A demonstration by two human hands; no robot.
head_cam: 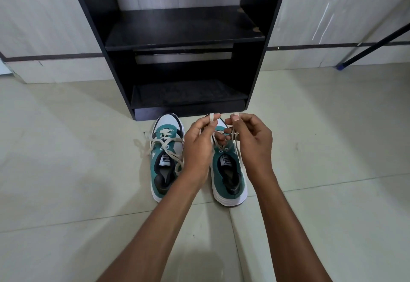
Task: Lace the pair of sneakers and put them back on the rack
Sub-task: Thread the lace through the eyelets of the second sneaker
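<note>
Left hand (198, 146) and right hand (250, 142) pinch the lace (233, 136) above the right sneaker (229, 177)

Home: tiled floor (66, 193), dark shoe rack (184, 35).

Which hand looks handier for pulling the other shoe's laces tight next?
Probably the left hand: it hovers right beside the left sneaker, whose loose laces spill outward. The right hand sits farther away, over the right sneaker.

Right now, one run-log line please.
hands: left, right pinching right sneaker laces | left sneaker: floor | rack: empty
</note>
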